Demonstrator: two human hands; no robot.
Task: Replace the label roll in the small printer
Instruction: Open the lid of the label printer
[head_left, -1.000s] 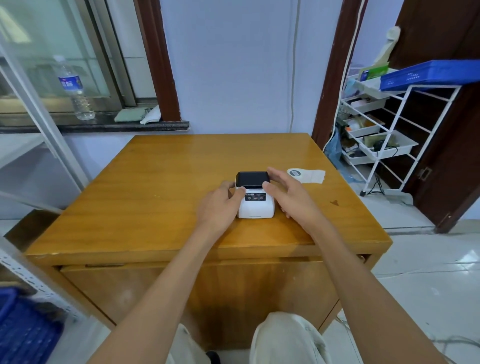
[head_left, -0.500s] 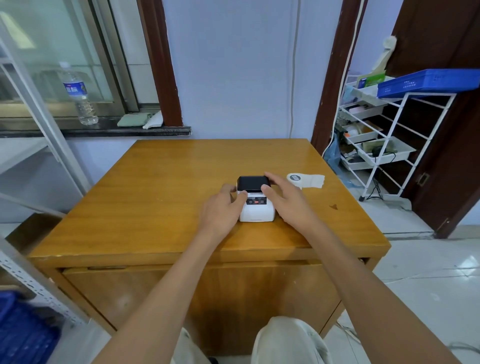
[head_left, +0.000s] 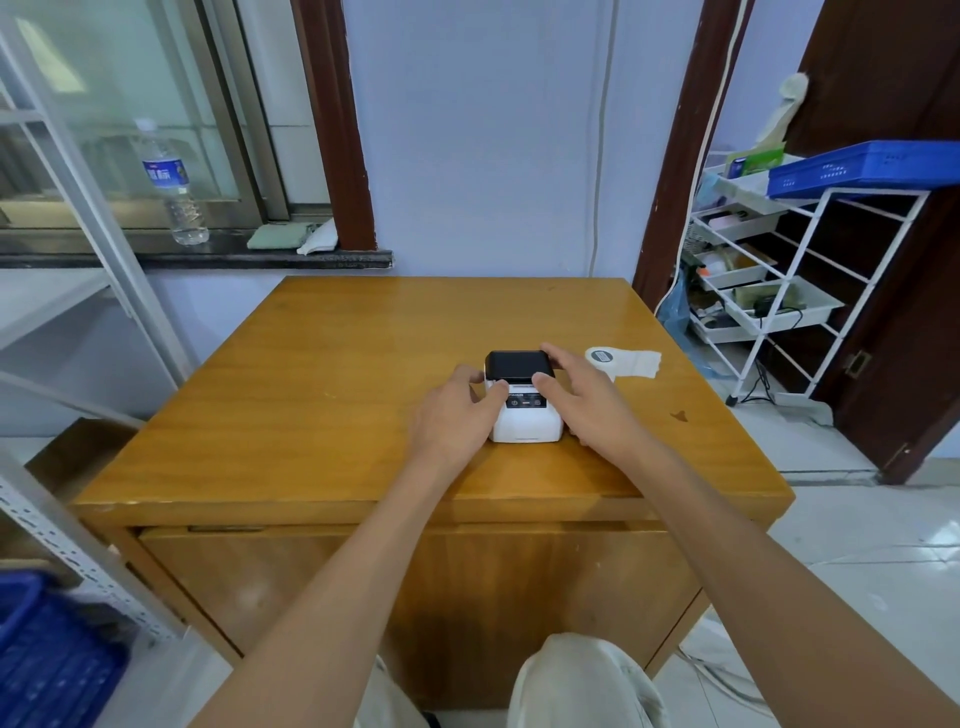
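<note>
Looks like a back room or small office, not a home. Plain wooden desk (head_left: 322, 395) pushed up against a bare pale-blue wall (head_left: 483, 130), white wire rack (head_left: 810, 270) on the right stuffed with trays of odds and ends, a blue plastic crate (head_left: 862, 166) sitting on top. Tiled floor (head_left: 857, 530), dark wood door frames, and a water bottle (head_left: 174, 187) on the window ledge (with some folded cloths next to it).
</note>
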